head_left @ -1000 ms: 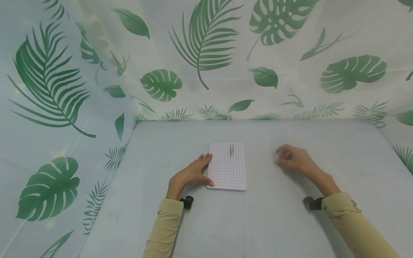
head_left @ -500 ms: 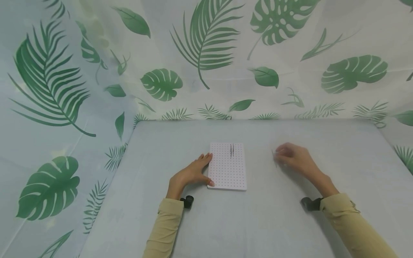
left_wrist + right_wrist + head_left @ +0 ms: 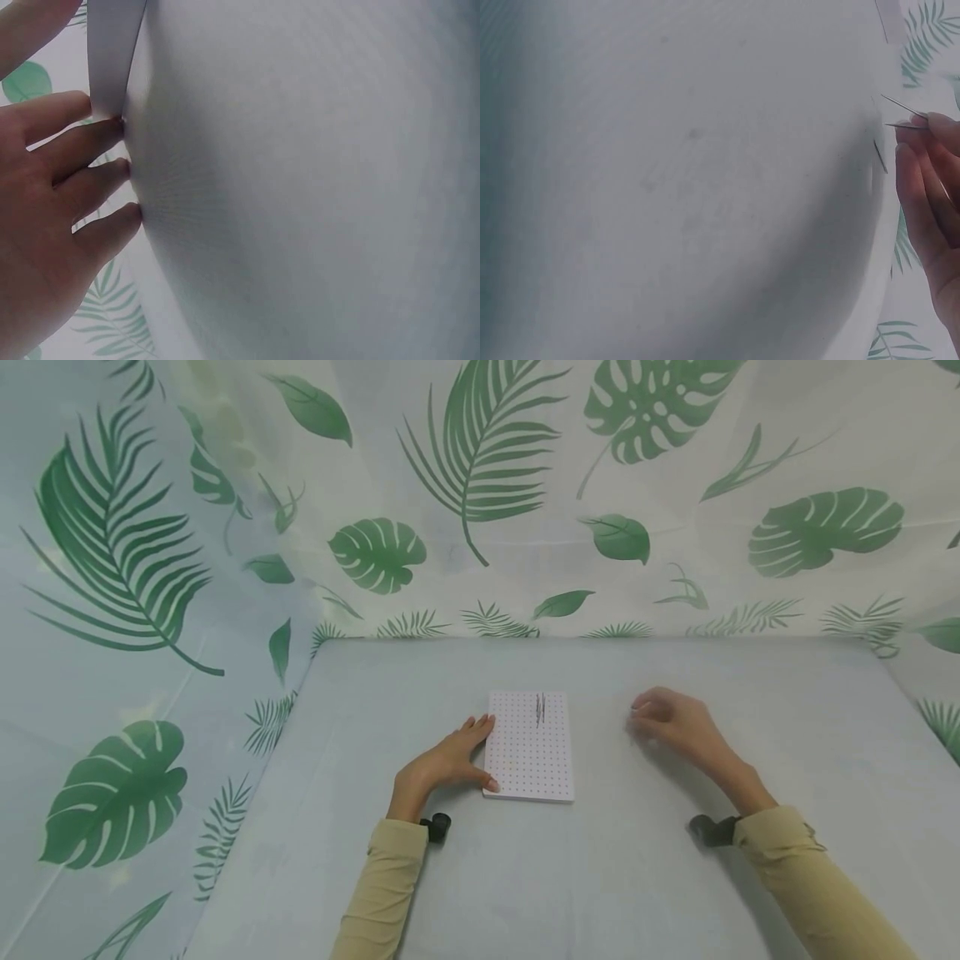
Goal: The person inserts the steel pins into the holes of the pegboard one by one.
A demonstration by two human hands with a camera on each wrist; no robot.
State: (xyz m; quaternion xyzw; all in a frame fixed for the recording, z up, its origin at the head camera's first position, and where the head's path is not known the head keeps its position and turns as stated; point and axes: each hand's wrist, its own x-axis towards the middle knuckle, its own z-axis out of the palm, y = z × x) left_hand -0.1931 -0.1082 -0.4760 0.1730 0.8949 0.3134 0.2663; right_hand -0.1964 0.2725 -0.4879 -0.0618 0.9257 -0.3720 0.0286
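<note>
A white block with a grid of dots lies flat on the table. Several thin dark needles show near its top edge. My left hand rests at the block's left side, thumb at the lower corner and straight fingers higher up. To the right of the block, just over the table, my right hand pinches thin metal needles between thumb and fingertips. In the right wrist view two needles stick out past the fingertips. Another thin dark needle appears against the tabletop below them.
A pale cloth-covered table spreads under both arms. White curtains printed with green leaves hang behind it and along the left. A small black camera sits on the left wrist and another black camera on the right.
My right hand has shifted slightly left, its fingers moving at the needles, which now barely show in the head view. The left hand and the dotted block have stayed put.
</note>
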